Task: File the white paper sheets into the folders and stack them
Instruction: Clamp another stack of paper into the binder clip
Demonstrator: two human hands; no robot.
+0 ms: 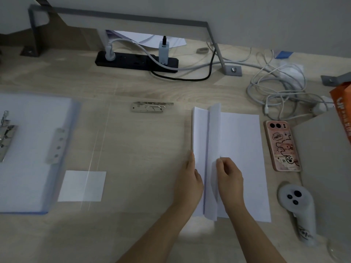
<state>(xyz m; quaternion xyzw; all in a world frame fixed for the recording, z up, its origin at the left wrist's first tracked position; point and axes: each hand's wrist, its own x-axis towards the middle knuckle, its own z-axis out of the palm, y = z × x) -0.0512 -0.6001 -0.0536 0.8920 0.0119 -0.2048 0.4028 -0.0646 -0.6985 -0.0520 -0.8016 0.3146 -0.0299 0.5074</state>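
1. The left hand (190,179) lies along the left edge of the white paper sheets (241,160), fingers nearly straight and close together, steadying the stack rather than clasping it.
2. Just beside it, the right hand (228,177) pinches a raised sheet between thumb and fingertips; that sheet stands up in a fold over the rest, which lie flat on the desk (152,141).
3. Far left of both hands, an open translucent folder (36,149) lies flat, with a metal clip mechanism (4,133) on its left part and a punched metal strip (57,146) near its right edge.
4. Between the folder and the left hand sits a small white paper square (82,186), well apart from the stack.
5. Up and left of the hands, a loose metal binder clip (150,107) rests on the bare wood.
6. Beyond it, near the wall, a black power strip (136,62) holds a white charger (163,52).
7. Right of the right hand, just past the sheets' edge, a phone (283,146) in a pink cartoon case lies face down.
8. Below the phone rests a white handheld controller (298,209).
9. Above the phone, white cables (279,88) lie tangled.
10. The surface is pale wood grain; a plain light wall rises behind it.
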